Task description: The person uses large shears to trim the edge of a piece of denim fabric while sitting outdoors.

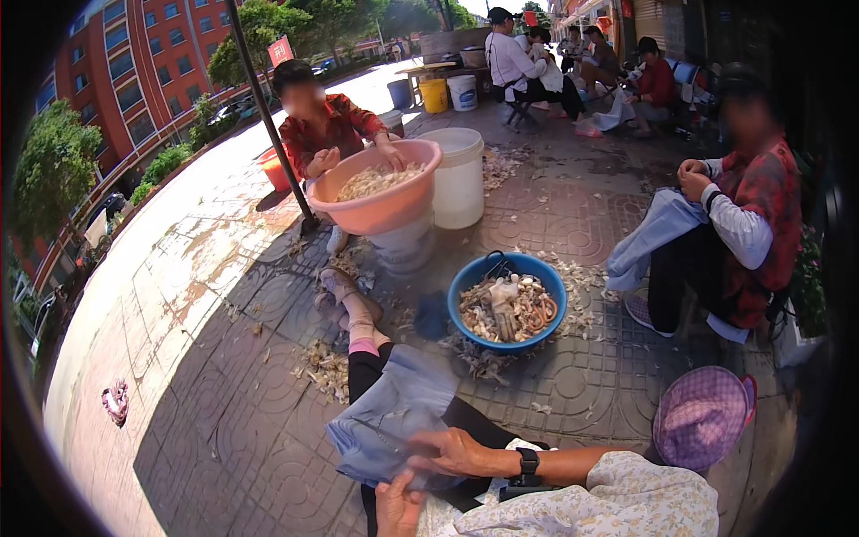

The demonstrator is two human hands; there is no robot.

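Over my lap lies a blue-grey cloth [394,403], draped across dark trousers. My right hand [447,451], with a dark watch [529,464] on the wrist, hovers over the cloth's near part; its fingers are smeared by motion. Just below it is my left hand [399,507], fingers curled and closed, close to the right fingertips. Whatever the left fingers hold is too small or hidden to tell. In front of my knees stands a blue basin [562,309] full of pale pieces and scraps, with a whitish glove-like item [504,300] on top.
A person tends a salmon-pink basin [394,213] of pale pieces beside a white bucket [461,179]. Another person [761,215] sits at right with cloth on the lap. Peel-like scraps [327,369] litter the paving. A purple checked hat [702,416] lies at my right.
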